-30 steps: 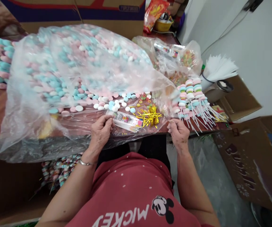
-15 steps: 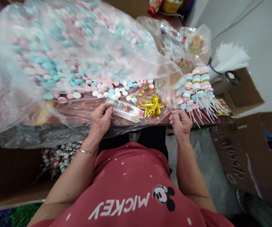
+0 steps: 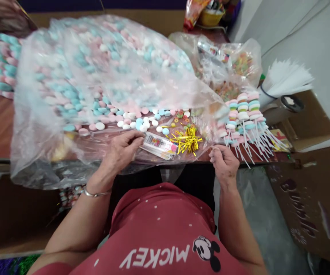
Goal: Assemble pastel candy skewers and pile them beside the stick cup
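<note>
My left hand [image 3: 123, 152] has its fingers pressed together at the left end of a stack of printed clear bags [image 3: 160, 146]; what lies between the fingertips is hidden. To the right, at the table's front edge, my right hand [image 3: 225, 164] is closed in a pinch, and whatever it holds is too small to name. Gold twist ties [image 3: 188, 141] lie in a heap between the hands. Behind them are loose pink, white and blue candies [image 3: 144, 124] and small ring-shaped candies [image 3: 183, 116]. Candy skewers on white sticks [image 3: 243, 114] are piled beyond my right hand.
A large clear plastic bag [image 3: 110, 68] full of candies covers much of the table. White sticks [image 3: 288, 78] stand in a container at the right, near cardboard boxes [image 3: 311, 191]. More candy skewers [image 3: 3, 65] lie far left, below a blurred person's hand [image 3: 4, 17].
The camera view has shifted, so the table appears lower and further right. My left hand has turned flatter, its fingers still by the bags. My right hand keeps its pinch.
</note>
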Motion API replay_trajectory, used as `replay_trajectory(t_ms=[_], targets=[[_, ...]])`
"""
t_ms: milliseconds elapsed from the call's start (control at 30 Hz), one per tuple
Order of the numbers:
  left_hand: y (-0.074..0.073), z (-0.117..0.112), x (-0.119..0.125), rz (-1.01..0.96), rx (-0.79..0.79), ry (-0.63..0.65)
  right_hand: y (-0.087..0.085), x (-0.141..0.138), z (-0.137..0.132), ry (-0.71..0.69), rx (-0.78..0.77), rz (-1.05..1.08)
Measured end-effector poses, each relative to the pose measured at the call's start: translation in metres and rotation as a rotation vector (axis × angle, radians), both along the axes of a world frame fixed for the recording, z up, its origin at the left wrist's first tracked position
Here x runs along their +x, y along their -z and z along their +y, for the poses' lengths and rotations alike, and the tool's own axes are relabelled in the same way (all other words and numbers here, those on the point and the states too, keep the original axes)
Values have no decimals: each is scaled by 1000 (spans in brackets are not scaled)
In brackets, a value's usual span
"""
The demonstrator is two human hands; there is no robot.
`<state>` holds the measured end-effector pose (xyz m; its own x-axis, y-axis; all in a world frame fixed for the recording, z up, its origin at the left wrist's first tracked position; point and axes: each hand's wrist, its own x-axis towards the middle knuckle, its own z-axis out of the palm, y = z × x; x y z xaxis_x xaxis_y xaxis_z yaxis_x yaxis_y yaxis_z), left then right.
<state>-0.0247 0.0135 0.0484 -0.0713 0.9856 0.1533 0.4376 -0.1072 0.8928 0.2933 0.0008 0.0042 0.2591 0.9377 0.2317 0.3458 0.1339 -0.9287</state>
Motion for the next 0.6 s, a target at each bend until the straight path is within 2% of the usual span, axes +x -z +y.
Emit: replay_trajectory(t_ms=[100,167,200,333,433,600], targets=[[-27,4,3,262,142,205,2,2,-1,-4,15,-1],[-35,7,9,375,158,320,3,3,-2,-12,21,6],[-34,10,13,418,156,347,4,3,-2,-13,22,12],[-10,25,23,582,114,356,5,3,-3,-7,16,38],[9,37,23,618,96,407,6,2,-3,-9,19,36],[16,42,21,579,162,478,6,1,-2,0,43,14]])
